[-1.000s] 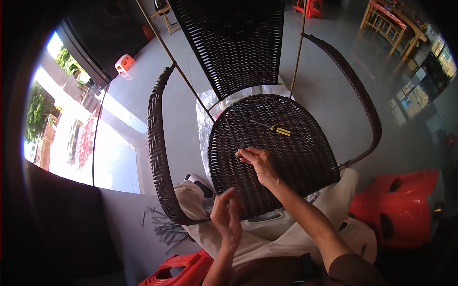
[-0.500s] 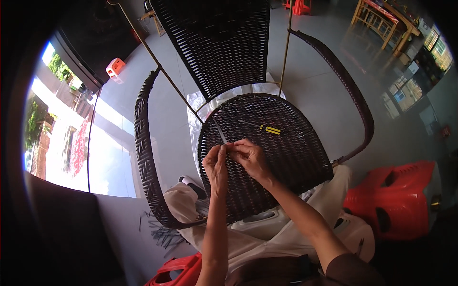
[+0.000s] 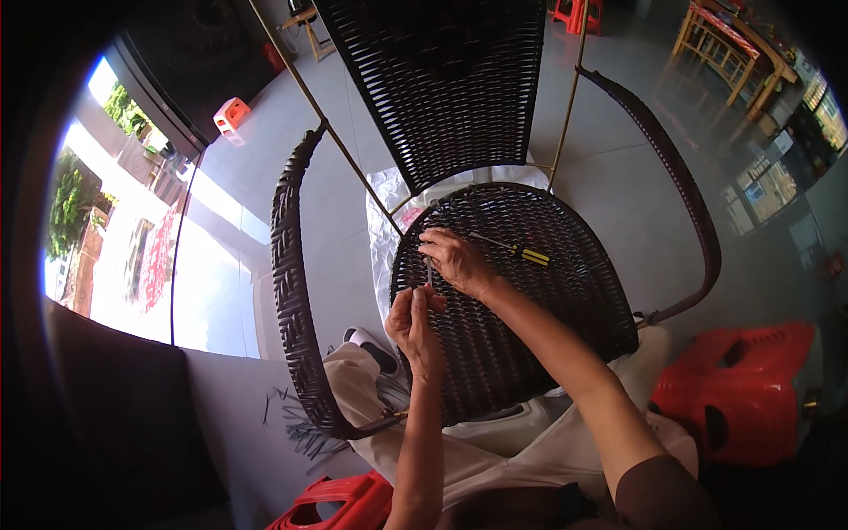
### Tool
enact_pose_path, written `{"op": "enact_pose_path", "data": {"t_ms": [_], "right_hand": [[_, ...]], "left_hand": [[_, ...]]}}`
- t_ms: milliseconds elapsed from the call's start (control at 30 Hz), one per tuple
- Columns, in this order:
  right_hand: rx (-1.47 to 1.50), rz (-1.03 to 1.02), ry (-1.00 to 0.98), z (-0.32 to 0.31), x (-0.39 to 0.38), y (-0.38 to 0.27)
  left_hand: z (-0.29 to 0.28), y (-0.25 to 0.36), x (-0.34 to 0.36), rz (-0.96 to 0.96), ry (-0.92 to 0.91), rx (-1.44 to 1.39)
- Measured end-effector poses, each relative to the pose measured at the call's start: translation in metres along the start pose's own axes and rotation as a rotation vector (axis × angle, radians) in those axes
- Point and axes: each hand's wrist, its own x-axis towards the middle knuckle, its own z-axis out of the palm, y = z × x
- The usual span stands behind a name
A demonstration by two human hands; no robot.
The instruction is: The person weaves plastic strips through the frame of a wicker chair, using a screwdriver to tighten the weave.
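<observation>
In front of me stands a chair with a dark woven seat (image 3: 521, 327), a woven backrest (image 3: 442, 97) and a metal frame. My left hand (image 3: 415, 325) is closed in a pinch over the left part of the seat. Just beyond it, my right hand (image 3: 455, 261) is also closed, fingertips pinched together. A thin grey strip (image 3: 429, 272) runs between the two hands, and both grip it. To the right of my right hand, a screwdriver (image 3: 534, 257) with a yellow and black handle lies on the seat.
Wrapped armrests curve up at the left (image 3: 290, 256) and right (image 3: 685, 177). Red plastic stools (image 3: 751, 380) stand near my legs on both sides. Loose dark strips (image 3: 309, 424) lie on the floor at left. White plastic sheeting (image 3: 389, 199) shows behind the seat.
My right hand has moved away from my left, up along the strip, and more of the strip shows between them. The whole view has shifted, so the chair sits farther right.
</observation>
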Motion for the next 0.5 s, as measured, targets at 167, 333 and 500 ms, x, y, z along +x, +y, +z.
{"op": "enact_pose_path", "data": {"t_ms": [167,333,500], "right_hand": [[0.093,0.110,0.014,0.017,-0.035,-0.005],[0.168,0.203,0.119,0.021,-0.042,-0.033],[0.057,0.197,0.074,0.029,-0.063,-0.028]], "left_hand": [[0.008,-0.005,0.034,-0.054,0.075,0.005],[0.008,-0.045,0.093,-0.172,0.049,0.091],[0.014,-0.087,0.102,-0.214,0.020,0.531]]}}
